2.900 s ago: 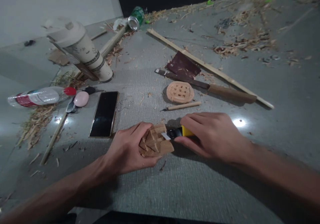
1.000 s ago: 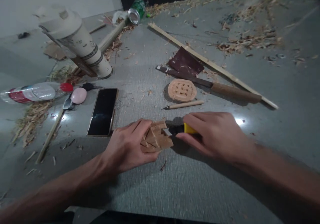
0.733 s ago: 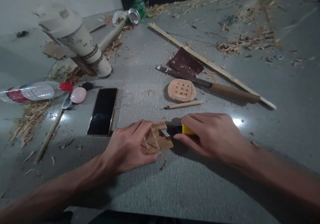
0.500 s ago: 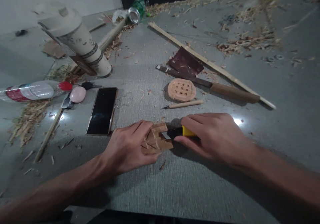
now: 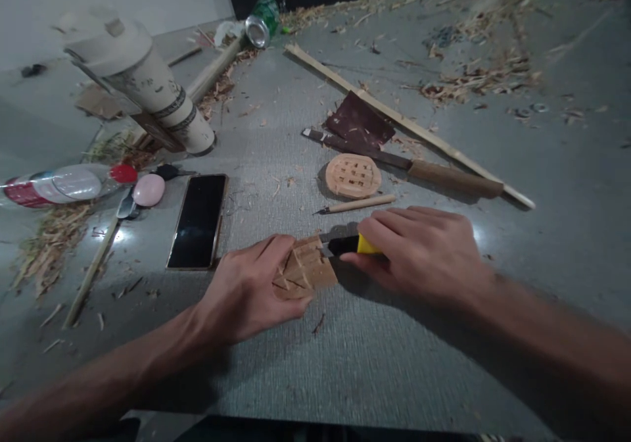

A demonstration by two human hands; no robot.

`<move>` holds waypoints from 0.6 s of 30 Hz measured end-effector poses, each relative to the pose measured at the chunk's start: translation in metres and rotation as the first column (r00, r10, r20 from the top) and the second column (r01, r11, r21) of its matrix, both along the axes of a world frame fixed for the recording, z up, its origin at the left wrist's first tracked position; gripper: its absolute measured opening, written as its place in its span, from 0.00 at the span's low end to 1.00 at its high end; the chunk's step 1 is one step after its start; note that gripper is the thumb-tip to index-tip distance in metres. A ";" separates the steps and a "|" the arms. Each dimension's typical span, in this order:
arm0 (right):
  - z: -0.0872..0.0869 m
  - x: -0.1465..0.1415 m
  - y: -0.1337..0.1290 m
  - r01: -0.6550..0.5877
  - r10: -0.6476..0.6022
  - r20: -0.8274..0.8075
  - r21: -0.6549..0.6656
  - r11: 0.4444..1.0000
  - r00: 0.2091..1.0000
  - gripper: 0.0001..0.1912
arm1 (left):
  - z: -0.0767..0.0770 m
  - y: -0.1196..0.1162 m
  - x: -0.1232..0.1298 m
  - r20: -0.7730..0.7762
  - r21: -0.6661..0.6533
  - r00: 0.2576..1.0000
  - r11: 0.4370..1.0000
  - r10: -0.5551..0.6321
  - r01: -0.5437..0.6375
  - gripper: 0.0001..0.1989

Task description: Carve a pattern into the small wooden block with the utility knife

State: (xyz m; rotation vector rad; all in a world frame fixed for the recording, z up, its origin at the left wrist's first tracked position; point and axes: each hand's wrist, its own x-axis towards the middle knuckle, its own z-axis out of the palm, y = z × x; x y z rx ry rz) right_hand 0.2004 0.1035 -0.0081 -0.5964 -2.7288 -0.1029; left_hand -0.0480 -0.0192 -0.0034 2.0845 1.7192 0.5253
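The carved wooden block (image 5: 303,268) lies between the two hands, its grooved side up, gripped by the left hand (image 5: 251,284) with the thumb along its near edge and the fingers over its far side. Compared with half a second ago, the right hand (image 5: 424,251) has moved farther from the wearer, close to the slim pointed tool (image 5: 359,203), and the utility knife (image 5: 344,245) points at the far part of the block's notched right end. The right hand is closed around the knife's yellow body; the blade is mostly hidden at the wood, so whether it is touching cannot be told. The hands are apart from each other.

Just beyond the right hand is the slim tool, then the oval latticed piece (image 5: 340,175). Farther out lie the long-bladed knife (image 5: 453,177), a dark red sheet (image 5: 357,120) and a long stick (image 5: 419,132). Left of the left hand, the phone (image 5: 197,221) lies face up; beyond it are a pink rounded object (image 5: 148,190), a plastic bottle (image 5: 73,184) and a pale tumbler (image 5: 162,93).
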 end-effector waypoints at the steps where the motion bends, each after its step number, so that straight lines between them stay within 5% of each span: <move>1: 0.000 -0.001 0.001 0.006 -0.006 -0.013 0.027 1.000 1.000 0.23 | 0.001 0.000 0.000 0.001 0.000 1.000 1.000 0.009 -0.009 0.22; 14: 0.006 -0.005 -0.002 0.054 -0.053 -0.022 0.065 0.996 0.998 0.22 | 0.006 0.003 -0.002 0.055 -0.034 0.996 0.998 0.063 -0.061 0.21; 18: 0.011 0.006 0.012 0.240 -0.237 -0.055 0.081 0.967 0.970 0.25 | 0.005 -0.001 -0.001 0.092 -0.074 0.996 0.997 0.004 0.003 0.22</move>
